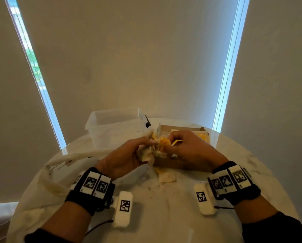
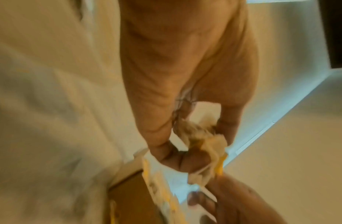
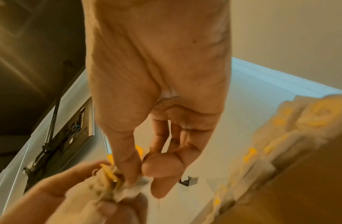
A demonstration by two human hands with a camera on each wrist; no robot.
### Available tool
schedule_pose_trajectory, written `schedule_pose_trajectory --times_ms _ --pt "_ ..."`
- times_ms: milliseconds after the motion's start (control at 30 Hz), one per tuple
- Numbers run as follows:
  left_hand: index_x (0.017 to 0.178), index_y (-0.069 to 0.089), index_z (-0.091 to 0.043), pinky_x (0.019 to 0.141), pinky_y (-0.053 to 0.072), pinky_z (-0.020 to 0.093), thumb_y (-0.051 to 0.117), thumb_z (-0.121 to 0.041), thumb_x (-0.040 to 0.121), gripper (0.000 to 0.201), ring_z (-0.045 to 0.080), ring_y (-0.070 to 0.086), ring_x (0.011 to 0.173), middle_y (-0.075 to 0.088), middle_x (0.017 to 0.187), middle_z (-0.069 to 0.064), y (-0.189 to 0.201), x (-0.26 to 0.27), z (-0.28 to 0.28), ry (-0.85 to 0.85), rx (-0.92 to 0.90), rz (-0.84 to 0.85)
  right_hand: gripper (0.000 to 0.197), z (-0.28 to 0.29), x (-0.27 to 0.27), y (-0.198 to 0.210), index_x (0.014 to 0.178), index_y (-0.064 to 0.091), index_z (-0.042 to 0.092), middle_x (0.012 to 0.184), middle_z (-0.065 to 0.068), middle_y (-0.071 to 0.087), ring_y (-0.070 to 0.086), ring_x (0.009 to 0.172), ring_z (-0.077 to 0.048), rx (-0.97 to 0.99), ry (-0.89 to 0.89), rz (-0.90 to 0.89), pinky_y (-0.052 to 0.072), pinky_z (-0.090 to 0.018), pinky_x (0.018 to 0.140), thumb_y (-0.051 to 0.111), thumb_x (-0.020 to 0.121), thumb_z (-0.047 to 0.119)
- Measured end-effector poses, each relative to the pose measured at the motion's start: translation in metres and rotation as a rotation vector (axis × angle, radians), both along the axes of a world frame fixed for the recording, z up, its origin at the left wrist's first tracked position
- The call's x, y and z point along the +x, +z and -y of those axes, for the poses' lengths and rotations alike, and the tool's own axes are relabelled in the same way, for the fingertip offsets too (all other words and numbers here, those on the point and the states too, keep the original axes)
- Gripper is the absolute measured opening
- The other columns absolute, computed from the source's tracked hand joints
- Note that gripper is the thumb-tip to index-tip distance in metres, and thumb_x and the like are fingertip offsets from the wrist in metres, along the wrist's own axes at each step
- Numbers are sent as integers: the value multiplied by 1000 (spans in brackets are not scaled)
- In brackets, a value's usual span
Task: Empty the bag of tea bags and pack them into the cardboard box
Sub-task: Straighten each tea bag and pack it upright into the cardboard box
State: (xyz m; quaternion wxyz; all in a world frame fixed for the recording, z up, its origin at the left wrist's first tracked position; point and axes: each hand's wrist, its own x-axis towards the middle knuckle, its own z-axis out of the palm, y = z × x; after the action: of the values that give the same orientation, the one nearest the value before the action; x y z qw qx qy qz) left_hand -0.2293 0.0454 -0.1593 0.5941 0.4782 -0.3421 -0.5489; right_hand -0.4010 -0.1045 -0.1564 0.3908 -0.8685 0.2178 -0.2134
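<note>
Over the near-left part of the cardboard box (image 1: 166,128), my two hands hold one tangled clump of tea bags (image 1: 155,149) between them. My left hand (image 1: 151,142) grips the crumpled paper bags, seen close in the left wrist view (image 2: 200,133). My right hand (image 1: 165,140) pinches a tea bag with yellow tags at the top of the clump (image 3: 128,189). Rows of packed tea bags (image 1: 201,135) with yellow tags lie in the box (image 3: 300,189). One loose tea bag (image 1: 166,177) lies on the table in front of the box.
A clear plastic tub (image 1: 111,127) stands behind my left hand, touching the box's left side. A limp whitish plastic bag (image 1: 73,157) lies on the cloth-covered round table (image 1: 164,216) to the left. Tea crumbs dot the cloth near the loose tea bag.
</note>
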Motion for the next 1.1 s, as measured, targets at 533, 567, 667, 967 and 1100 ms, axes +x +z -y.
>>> schedule_pose_trajectory --times_ms 533,567,667,967,1100 --pt "85 70 -13 43 38 22 58 -54 103 47 11 49 46 54 72 6 -54 -1 51 296 -74 -228 43 -18 31 1 112 72 5 99 -11 83 79 84 -17 445 67 82 57 -22 64 84 81 33" --pt "87 71 -12 44 40 22 58 -54 103 47 12 50 48 56 73 7 -54 2 51 338 -71 -220 41 -17 34 2 114 71 6 100 -11 82 80 87 -20 449 76 83 57 -22 64 84 84 30" --pt "101 76 -6 56 49 27 55 -62 102 60 16 58 60 65 85 12 -51 9 46 365 -118 -182 36 -15 39 3 121 70 5 107 -13 82 80 99 -27 492 127 97 57 -25 66 81 92 22" --pt "102 73 -18 52 36 28 72 -47 96 30 13 48 56 56 83 8 -45 1 36 432 -140 -12 27 -9 32 -16 122 76 8 116 -14 79 73 101 -22 758 0 411 52 -32 78 74 97 19" --pt "79 70 -22 57 28 30 79 -38 93 23 14 44 53 53 69 3 -46 0 38 407 -113 -12 20 -4 30 -19 116 81 13 103 -10 79 69 88 -19 764 -84 549 46 -33 72 72 98 17"
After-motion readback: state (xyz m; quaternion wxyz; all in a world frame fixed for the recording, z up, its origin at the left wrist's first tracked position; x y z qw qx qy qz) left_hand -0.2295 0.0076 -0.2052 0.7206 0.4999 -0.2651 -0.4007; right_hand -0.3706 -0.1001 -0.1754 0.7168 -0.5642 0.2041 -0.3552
